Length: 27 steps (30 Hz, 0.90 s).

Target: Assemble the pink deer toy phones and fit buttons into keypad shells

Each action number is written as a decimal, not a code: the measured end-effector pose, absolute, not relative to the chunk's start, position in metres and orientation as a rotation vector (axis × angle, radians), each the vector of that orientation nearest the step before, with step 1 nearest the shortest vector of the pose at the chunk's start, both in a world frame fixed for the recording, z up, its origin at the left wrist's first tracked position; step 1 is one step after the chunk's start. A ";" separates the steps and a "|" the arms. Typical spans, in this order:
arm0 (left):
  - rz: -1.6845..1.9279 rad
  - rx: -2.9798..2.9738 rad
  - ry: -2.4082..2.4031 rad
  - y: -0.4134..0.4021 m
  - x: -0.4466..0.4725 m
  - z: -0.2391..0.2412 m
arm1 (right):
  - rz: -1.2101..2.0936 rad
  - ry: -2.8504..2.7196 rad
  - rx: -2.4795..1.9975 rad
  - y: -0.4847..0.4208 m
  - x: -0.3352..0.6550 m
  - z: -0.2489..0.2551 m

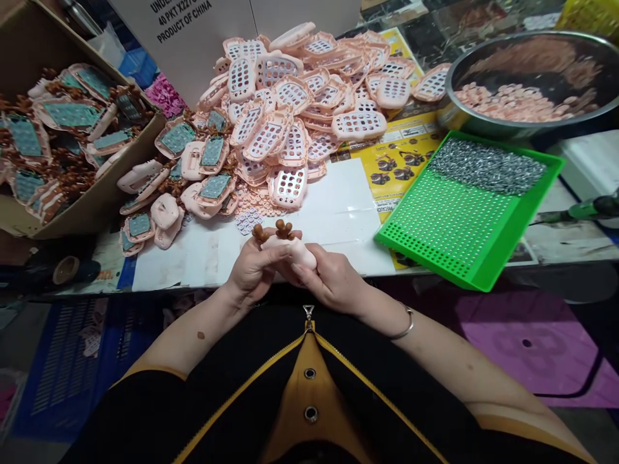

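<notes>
White-sheeted bench (344, 200) near carton (99, 188), left fingers (271, 256) and right fingers (309, 280) around pink casing (304, 255)

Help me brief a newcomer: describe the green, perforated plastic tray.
Find the round, shiny metal bowl at the upper right. Just in front lies the perforated green plastic tray. Unlike the bowl of pale pink pieces, it holds small silvery metal parts.

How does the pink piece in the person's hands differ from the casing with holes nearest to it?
The held piece has brown antler-like knobs; the holed casing shows none. The held piece is between the left hand and right hand, partly covered by them; the holed casing lies at the near edge of the pile, its holed face in view. Both show pale pink.
</notes>
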State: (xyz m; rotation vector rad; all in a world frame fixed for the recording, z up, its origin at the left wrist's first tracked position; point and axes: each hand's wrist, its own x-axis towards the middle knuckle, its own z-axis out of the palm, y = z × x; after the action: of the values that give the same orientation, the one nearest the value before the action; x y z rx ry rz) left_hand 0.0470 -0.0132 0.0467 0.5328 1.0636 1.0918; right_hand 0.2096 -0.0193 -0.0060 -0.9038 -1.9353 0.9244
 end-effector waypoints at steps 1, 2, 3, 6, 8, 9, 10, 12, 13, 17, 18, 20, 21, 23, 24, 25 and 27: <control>1.114 0.537 1.061 -0.012 0.047 0.046 | 0.937 -1.893 -0.911 -0.019 0.209 -0.006; 1.140 0.538 1.056 -0.012 0.047 0.045 | 0.946 -1.853 -0.925 -0.018 0.209 -0.006; 1.168 0.536 1.046 -0.011 0.047 0.044 | 0.945 -1.829 -0.940 -0.019 0.209 -0.006; 1.217 0.539 1.005 -0.009 0.045 0.041 | 0.838 -1.893 -0.980 -0.022 0.209 -0.007; 1.215 0.560 0.978 -0.009 0.044 0.040 | 0.678 -1.986 -0.972 -0.023 0.210 -0.008; 1.213 0.574 0.966 -0.009 0.043 0.041 | 0.594 -2.021 -0.959 -0.023 0.211 -0.008; 1.216 0.588 0.956 -0.010 0.043 0.041 | 0.525 -2.044 -0.947 -0.022 0.212 -0.007; 1.237 0.614 0.953 -0.010 0.043 0.043 | 0.476 -2.058 -0.946 -0.019 0.213 -0.005; 1.249 0.630 0.961 -0.010 0.043 0.043 | 0.500 -2.051 -0.963 -0.016 0.214 -0.003; 1.277 0.794 0.990 -0.009 0.048 0.040 | 0.791 -1.893 -1.026 -0.010 0.214 -0.001; 1.289 0.854 0.990 -0.009 0.050 0.039 | 0.876 -1.813 -1.022 -0.010 0.213 -0.003; 1.317 0.952 0.995 -0.011 0.054 0.038 | 1.047 -1.643 -1.000 -0.012 0.210 -0.008; 1.322 0.984 1.011 -0.013 0.056 0.038 | 1.130 -1.566 -0.987 -0.014 0.209 -0.012; 1.317 1.009 1.071 -0.017 0.059 0.042 | 1.268 -1.438 -0.974 -0.020 0.205 -0.018; 1.314 1.018 1.099 -0.019 0.060 0.045 | 1.315 -1.386 -0.975 -0.023 0.202 -0.021; 1.315 1.030 1.119 -0.020 0.062 0.048 | 1.347 -1.339 -0.976 -0.025 0.199 -0.024; 1.315 1.068 1.124 -0.021 0.063 0.051 | 1.409 -1.246 -0.958 -0.028 0.194 -0.028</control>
State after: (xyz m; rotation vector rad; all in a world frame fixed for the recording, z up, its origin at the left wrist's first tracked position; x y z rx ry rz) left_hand 0.0627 -0.0211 0.0510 1.0683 1.1243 1.3150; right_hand 0.1943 -0.0282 -0.0277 -0.9581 -1.2457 1.4086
